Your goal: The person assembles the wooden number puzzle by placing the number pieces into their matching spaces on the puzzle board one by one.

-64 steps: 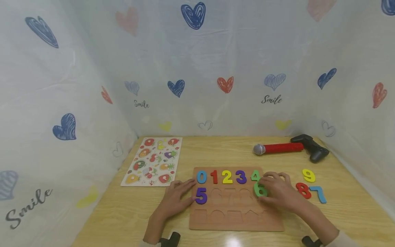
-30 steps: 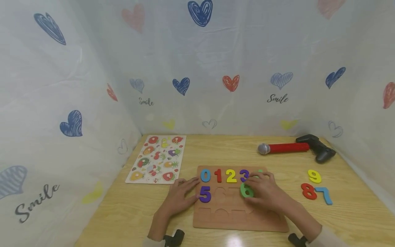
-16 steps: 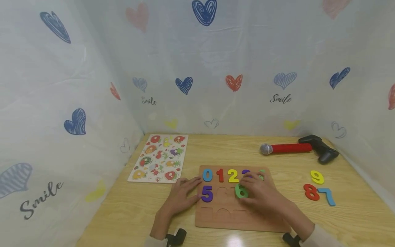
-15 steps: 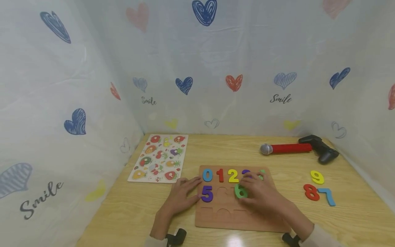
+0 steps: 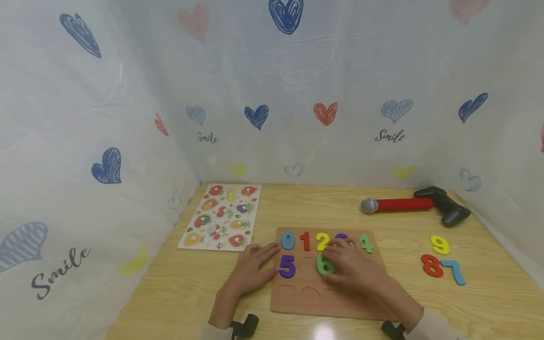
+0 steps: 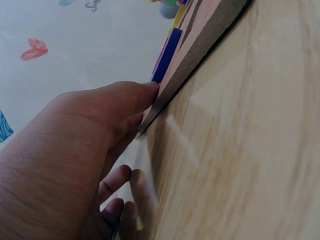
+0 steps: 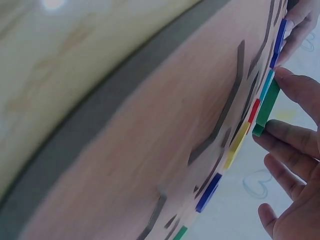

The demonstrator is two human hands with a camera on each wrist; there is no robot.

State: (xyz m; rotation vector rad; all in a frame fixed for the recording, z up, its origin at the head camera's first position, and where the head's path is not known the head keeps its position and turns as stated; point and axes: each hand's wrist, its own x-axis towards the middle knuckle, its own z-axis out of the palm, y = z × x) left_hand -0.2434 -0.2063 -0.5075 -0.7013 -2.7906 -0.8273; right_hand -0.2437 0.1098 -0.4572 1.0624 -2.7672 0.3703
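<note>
In the head view my right hand (image 5: 352, 265) pinches a green number six (image 5: 324, 265) over the middle row of the wooden number puzzle board (image 5: 293, 302). The right wrist view shows the green six (image 7: 267, 106) on edge between thumb and fingertips, raised off the board surface. My left hand (image 5: 252, 269) lies at the board's left edge, fingers extended, the thumb tip next to the purple five (image 5: 287, 267). In the top row sit a blue zero (image 5: 288, 241), a red one (image 5: 305, 241), a yellow two (image 5: 322, 242), a partly covered purple three (image 5: 341, 239) and a green four (image 5: 366, 243).
Right of the board lie a yellow nine (image 5: 439, 244), a red eight (image 5: 431, 266) and a blue seven (image 5: 454, 272). Behind are a red toy microphone (image 5: 399, 204) and a black game controller (image 5: 444, 205). A fruit puzzle board (image 5: 221, 217) lies at back left.
My right hand has carried the green six leftward across the board, from beneath the four to near the second recess of the middle row. My left hand has stayed at the board's edge.
</note>
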